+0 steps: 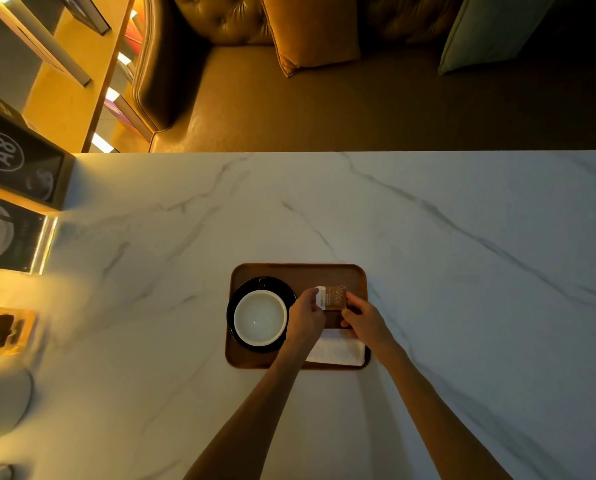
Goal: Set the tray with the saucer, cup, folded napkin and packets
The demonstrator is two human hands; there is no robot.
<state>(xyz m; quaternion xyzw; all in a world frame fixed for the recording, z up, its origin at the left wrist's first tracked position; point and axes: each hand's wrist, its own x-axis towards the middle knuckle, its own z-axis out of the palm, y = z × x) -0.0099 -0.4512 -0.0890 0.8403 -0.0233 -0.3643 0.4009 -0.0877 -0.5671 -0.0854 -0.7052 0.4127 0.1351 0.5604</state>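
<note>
**Both hands on packets over tray**

Head view: two bare forearms come in from the bottom edge and meet over the tray. Left hand (306, 317) pinches the left end of the packets (331, 298), fingers curled narrow on the white edge. Right hand (364, 318) grips the right end of the same packets, fingers closed tight on them. Packets are brown with a white strip, held flat between the two hands above the tray's right half; cannot tell if they touch the tray floor. Count of packets unclear.

Brown wooden tray (300, 270), rounded corners, sits on the white marble table (462, 237), near the centre. Black saucer (251, 285) lies in the tray's left half. White cup (260, 317) stands upright on the saucer, looks empty. Folded white napkin (338, 351) lies in the tray's near right corner, partly under the wrists, its near edge reaching the tray rim.

Beyond the table's far edge: brown leather sofa (171, 64) with an orange cushion (310, 29) and a grey-green cushion (490, 29). Left side: lit shelves (64, 81), dark sign marked A8 (9, 154).
</note>
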